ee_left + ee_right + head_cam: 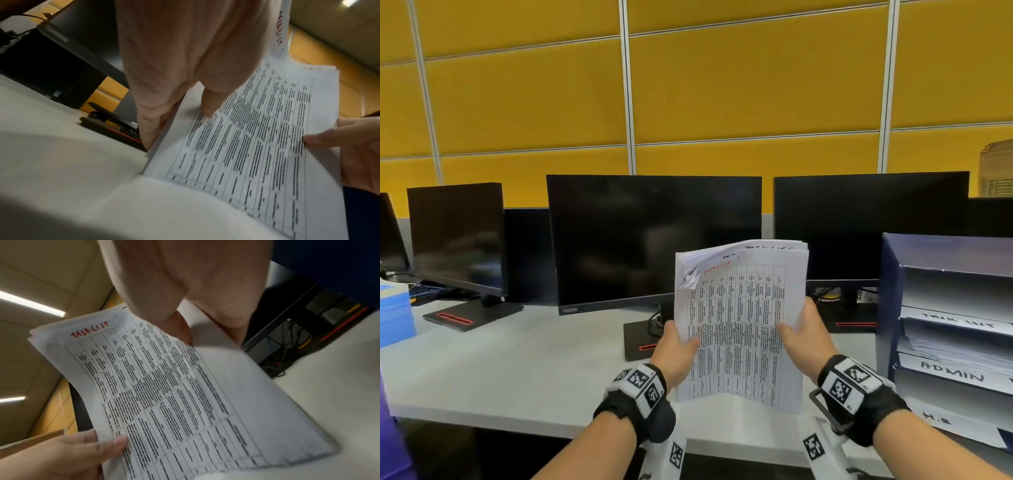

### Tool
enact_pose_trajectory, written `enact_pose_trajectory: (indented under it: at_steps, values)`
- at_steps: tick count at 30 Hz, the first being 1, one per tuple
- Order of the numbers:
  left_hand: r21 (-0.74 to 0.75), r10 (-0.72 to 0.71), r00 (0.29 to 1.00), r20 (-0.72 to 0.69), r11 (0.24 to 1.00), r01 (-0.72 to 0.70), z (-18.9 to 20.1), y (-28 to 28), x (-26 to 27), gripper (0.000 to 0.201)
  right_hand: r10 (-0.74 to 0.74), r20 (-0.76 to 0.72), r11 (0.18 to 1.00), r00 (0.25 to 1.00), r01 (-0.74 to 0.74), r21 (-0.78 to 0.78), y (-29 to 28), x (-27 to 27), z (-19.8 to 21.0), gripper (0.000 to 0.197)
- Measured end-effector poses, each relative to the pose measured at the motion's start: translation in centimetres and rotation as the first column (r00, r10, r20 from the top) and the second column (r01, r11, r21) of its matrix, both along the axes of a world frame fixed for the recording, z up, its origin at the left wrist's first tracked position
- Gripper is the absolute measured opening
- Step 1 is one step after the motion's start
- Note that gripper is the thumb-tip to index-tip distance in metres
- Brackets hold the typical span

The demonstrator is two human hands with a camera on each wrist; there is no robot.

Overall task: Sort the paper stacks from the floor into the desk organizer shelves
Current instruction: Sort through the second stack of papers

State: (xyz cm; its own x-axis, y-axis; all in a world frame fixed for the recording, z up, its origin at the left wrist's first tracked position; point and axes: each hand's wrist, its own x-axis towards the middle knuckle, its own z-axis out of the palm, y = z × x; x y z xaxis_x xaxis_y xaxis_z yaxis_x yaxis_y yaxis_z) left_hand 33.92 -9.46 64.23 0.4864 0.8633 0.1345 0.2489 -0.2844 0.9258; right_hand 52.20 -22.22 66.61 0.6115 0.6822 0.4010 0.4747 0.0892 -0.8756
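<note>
A stack of white printed sheets (739, 322) with a table and "TASKLIST" in red at the top stands upright above the grey desk (517, 370). My left hand (676, 346) pinches its left edge, thumb on the front. My right hand (804, 339) pinches the right edge the same way. The paper stack (257, 138) and the left hand (180, 91) fill the left wrist view; the paper stack (164, 394) and right hand (195, 309) fill the right wrist view. A dark blue desk organizer (890, 308) stands at the right, its shelves labelled "TASK LIST", "ADMIN" and "H.R".
Three dark monitors (654, 240) line the back of the desk before a yellow partition wall (722, 85). A blue box (393, 308) sits at the left edge. Papers (959, 349) lie in the organizer's middle shelf. Cables (825, 294) run behind the right monitor.
</note>
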Motion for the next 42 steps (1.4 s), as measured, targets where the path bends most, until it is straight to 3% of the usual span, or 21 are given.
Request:
enact_pose_trajectory:
  at_steps: [4, 7, 11, 15, 17, 21, 25, 30, 35, 42]
  values:
    - [-0.01, -0.038, 0.974, -0.222, 0.999, 0.037, -2.6, 0.3, -0.2, 0.037, 0.035, 0.003, 0.972, 0.999, -0.033, -0.233, 0.1, 0.7, -2.1, 0.046]
    - [0.015, 0.004, 0.964, -0.264, 1.0, 0.0, -2.5, 0.1, -0.1, 0.044, 0.052, 0.038, 0.939, 0.998, -0.036, -0.343, 0.1, 1.0, -2.7, 0.049]
    - [-0.014, 0.013, 0.941, -0.339, 1.0, -0.018, -2.3, -0.7, -0.3, 0.047, 0.043, 0.077, 0.948, 0.996, -0.017, -0.316, -0.4, 0.3, -2.7, 0.048]
    - [0.074, -0.036, 0.912, -0.408, 0.995, 0.072, -2.5, -0.1, -1.1, 0.044, 0.014, 0.129, 0.96, 0.991, 0.023, -0.279, -0.5, -0.1, -3.0, 0.051]
    - [0.096, -0.058, 0.942, -0.329, 0.991, 0.095, -1.3, 0.2, -1.5, 0.043, 0.017, 0.098, 0.963, 0.995, 0.01, -0.268, -0.6, 0.1, -2.9, 0.05]
    - [0.244, 0.007, 0.999, 0.046, 0.97, -0.018, 3.8, -0.5, -1.7, 0.024, 0.031, -0.024, 0.986, 0.999, -0.035, -0.162, -0.7, 0.1, -1.7, 0.048]
    - [0.307, -0.013, 0.954, 0.301, 0.948, -0.084, 8.4, -2.2, -1.2, 0.009, 0.038, -0.074, 0.996, 0.997, -0.032, 0.08, -0.5, -0.2, 2.1, 0.047]
    - [0.228, 0.066, 0.891, 0.449, 0.956, -0.186, 8.7, -3.8, 0.0, 0.003, -0.018, 0.039, 0.968, 0.999, 0.008, 0.251, -1.2, -1.8, 4.6, 0.037]
    - [0.192, 0.122, 0.845, 0.521, 0.948, -0.255, 8.1, -5.8, 1.5, 0.017, -0.059, 0.12, 0.957, 0.991, 0.022, 0.291, -1.3, -3.1, 4.0, 0.036]
    - [0.095, 0.159, 0.935, 0.316, 0.976, -0.198, 5.4, -5.2, 2.5, 0.016, -0.111, 0.091, 0.983, 0.99, 0.096, 0.155, -1.1, -2.0, 1.5, 0.048]
